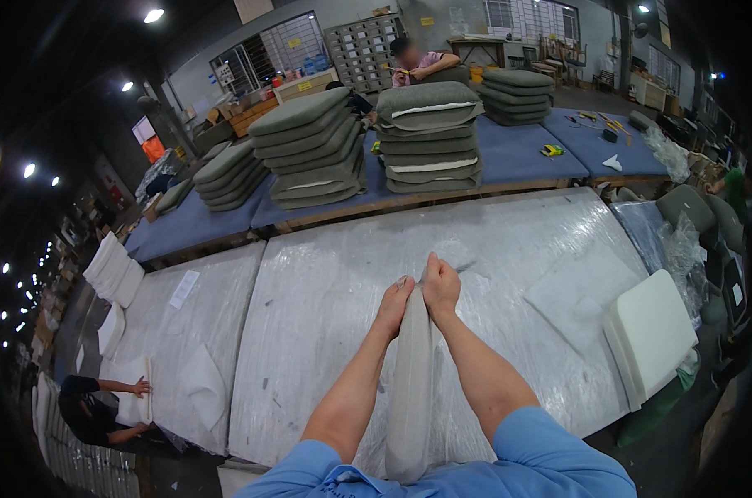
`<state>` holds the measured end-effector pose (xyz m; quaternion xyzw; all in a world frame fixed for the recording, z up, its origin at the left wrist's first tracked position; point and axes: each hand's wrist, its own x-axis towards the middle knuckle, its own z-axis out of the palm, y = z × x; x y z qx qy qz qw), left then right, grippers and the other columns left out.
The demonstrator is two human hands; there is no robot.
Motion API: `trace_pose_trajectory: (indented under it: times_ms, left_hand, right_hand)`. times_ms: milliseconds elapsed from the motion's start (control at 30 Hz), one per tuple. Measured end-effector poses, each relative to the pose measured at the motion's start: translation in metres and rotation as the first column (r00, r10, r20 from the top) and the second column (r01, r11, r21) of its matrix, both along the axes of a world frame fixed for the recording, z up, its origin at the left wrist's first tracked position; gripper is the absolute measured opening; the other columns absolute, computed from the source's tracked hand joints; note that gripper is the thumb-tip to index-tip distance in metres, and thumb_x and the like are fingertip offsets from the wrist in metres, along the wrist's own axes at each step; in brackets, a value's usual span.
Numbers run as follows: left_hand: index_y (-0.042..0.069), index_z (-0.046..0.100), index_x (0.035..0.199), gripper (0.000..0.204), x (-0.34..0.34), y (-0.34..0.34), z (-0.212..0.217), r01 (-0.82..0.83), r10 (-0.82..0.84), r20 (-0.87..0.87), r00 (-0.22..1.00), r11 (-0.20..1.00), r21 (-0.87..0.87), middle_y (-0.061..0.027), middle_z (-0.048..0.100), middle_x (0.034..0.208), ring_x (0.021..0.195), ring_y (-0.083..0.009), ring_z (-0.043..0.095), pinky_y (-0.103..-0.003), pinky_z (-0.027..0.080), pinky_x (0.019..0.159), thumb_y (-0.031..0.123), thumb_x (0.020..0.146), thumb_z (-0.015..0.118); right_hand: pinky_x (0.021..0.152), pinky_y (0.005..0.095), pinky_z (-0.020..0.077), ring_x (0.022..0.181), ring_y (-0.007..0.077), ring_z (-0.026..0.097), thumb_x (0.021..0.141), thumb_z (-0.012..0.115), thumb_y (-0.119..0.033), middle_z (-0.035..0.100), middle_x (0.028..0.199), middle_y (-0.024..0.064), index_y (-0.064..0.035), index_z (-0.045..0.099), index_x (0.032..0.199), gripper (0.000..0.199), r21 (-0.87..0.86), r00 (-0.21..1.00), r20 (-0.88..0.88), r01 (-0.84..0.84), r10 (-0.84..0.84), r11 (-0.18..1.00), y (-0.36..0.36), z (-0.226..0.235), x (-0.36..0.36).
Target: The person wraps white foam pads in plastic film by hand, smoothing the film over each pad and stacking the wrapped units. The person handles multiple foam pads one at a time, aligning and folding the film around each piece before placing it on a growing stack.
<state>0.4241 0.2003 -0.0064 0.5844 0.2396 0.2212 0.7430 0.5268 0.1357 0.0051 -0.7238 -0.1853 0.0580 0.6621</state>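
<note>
A grey fabric-covered seat cushion (pixel 409 382) stands on its narrow edge in front of me, its near end against my body. My left hand (pixel 395 305) is closed at the left side of its far end. On the other side, my right hand (pixel 441 287) is closed on the same far end, thumb up. Both hands seem to grip the cover there, though my fingers hide the exact spot. Beneath lies a work table wrapped in clear plastic film (pixel 310 332).
Several stacks of grey cushions (pixel 430 137) stand on a blue-topped table (pixel 517 158) beyond. White foam pads (pixel 651 332) lie at the right edge, beside a thin white sheet (pixel 579 290). One co-worker (pixel 90 411) handles white material at lower left; another person (pixel 422 66) sits behind the stacks.
</note>
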Motion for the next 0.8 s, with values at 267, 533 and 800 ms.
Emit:
trace_pose_trajectory:
  times_ms: [267,533,800]
  left_hand:
    - [0.006,0.067,0.098,0.028,0.005,0.012,0.01,0.018,0.006,-0.22,0.976,0.994,0.107,-0.0036,0.066,0.089,0.078,-0.0134,0.059,-0.032,0.049,0.071,0.032,0.1,0.056]
    - [0.002,0.07,0.102,0.029,0.011,0.004,0.028,-0.011,0.093,-0.276,0.957,0.959,0.284,-0.0082,0.069,0.093,0.085,-0.0179,0.063,-0.035,0.051,0.076,0.028,0.097,0.057]
    - [-0.001,0.06,0.131,0.059,-0.037,0.022,0.009,0.027,-0.049,-0.164,0.985,0.991,-0.132,-0.0094,0.068,0.116,0.098,-0.0185,0.065,-0.034,0.054,0.088,0.049,0.1,0.065]
  right_hand:
    - [0.067,0.0411,0.0449,0.065,0.0232,0.053,0.104,0.05,-0.044,0.058,0.066,0.0154,0.0028,0.06,0.075,0.056,-0.02,0.999,0.002,-0.047,0.047,0.999,0.01,-0.016,-0.003]
    - [0.072,0.0514,0.0473,0.076,0.0453,0.062,0.104,0.044,-0.042,0.067,0.08,0.0234,-0.0017,0.066,0.08,0.052,-0.069,0.985,0.164,-0.05,0.061,0.996,0.017,-0.036,0.011]
    - [0.082,0.0551,0.0506,0.091,0.049,0.066,0.102,0.045,-0.048,0.072,0.092,0.025,-0.0074,0.072,0.094,0.05,-0.257,0.984,0.082,-0.13,0.156,0.958,0.021,-0.011,-0.011]
